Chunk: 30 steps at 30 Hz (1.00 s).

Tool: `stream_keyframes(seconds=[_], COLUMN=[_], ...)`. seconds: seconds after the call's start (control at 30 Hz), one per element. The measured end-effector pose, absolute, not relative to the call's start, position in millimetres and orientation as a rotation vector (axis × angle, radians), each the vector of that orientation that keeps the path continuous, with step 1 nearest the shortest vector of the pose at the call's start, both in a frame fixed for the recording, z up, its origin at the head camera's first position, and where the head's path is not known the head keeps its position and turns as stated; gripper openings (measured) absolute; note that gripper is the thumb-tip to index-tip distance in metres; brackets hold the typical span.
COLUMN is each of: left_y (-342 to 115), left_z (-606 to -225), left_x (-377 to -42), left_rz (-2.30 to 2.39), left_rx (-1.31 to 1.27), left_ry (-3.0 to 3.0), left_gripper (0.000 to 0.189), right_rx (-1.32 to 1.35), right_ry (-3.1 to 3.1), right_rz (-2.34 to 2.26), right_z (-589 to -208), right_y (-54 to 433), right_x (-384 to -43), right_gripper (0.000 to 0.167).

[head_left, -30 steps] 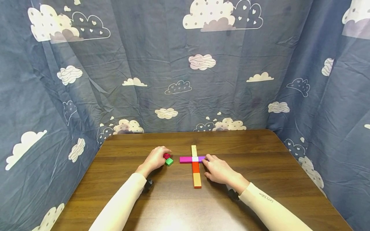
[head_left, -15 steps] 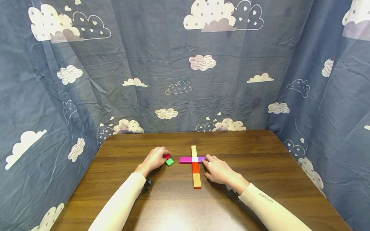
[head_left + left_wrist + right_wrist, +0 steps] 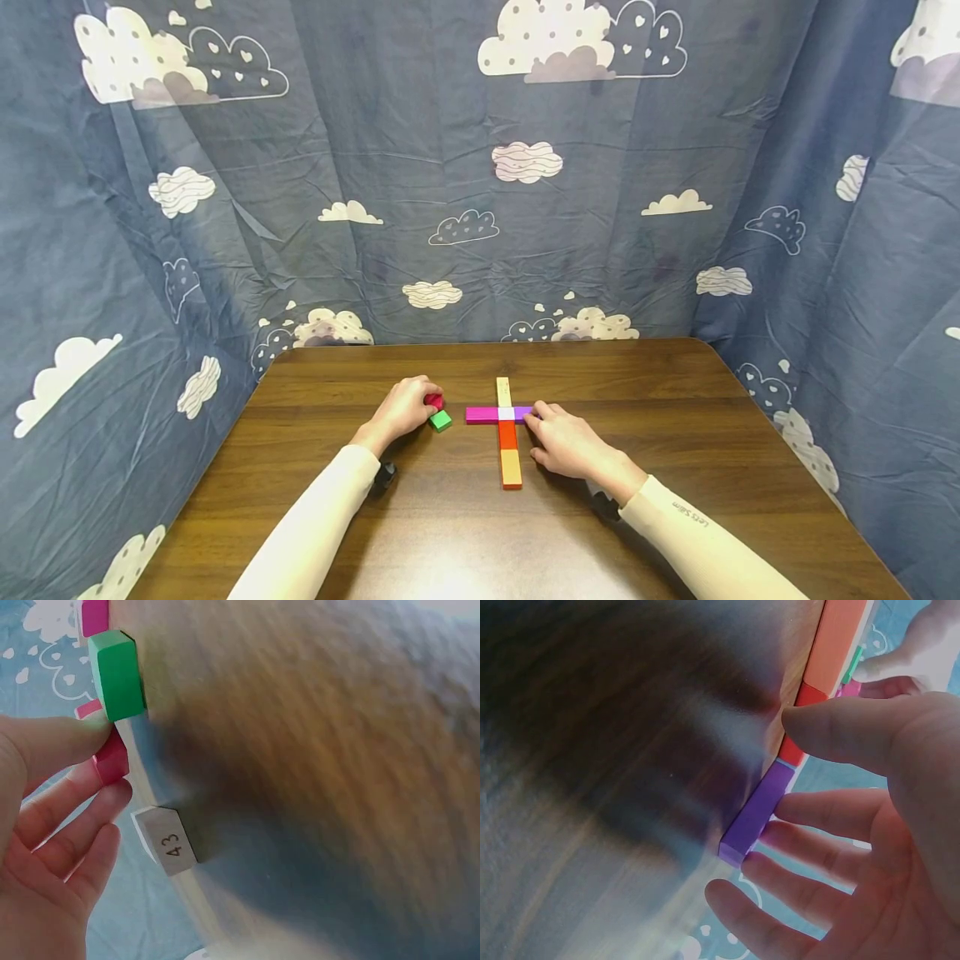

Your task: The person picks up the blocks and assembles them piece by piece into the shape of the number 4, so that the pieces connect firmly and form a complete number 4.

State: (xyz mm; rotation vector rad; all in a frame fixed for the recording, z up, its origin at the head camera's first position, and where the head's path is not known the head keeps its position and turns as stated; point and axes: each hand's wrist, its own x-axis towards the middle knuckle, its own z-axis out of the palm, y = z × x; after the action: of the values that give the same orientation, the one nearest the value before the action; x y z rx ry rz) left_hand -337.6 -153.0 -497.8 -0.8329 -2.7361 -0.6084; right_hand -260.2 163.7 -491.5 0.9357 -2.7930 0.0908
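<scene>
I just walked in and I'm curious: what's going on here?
A person's left hand pinches a dark pink block beside a green block. Their right hand touches a purple block, the right-hand end of a cross of colored blocks laid on the wooden table. The pink and green blocks are apart from the cross.

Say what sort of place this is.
Likely a screened-off tabletop play or work spot: a wooden table, a blue cloud-print curtain behind and beside it, and coloured blocks laid in a cross.
</scene>
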Motion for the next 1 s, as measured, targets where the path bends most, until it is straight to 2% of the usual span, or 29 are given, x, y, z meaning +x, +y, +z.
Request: stream_keyframes(seconds=[0.3, 1.0], left_y=[-143, -122], left_z=[-497, -500], left_x=[-335, -326], left_rz=[-0.675, -0.786], left_rx=[-0.740, -0.747], left_ry=[-2.764, -2.738], left_gripper=[0.027, 0.028], right_rx=[0.942, 0.942], right_ry=[-2.777, -2.779], right_rz=[0.093, 0.087], right_z=[-492, -492], right_y=[164, 163], right_x=[-260, -259], right_gripper=[0.049, 0.050])
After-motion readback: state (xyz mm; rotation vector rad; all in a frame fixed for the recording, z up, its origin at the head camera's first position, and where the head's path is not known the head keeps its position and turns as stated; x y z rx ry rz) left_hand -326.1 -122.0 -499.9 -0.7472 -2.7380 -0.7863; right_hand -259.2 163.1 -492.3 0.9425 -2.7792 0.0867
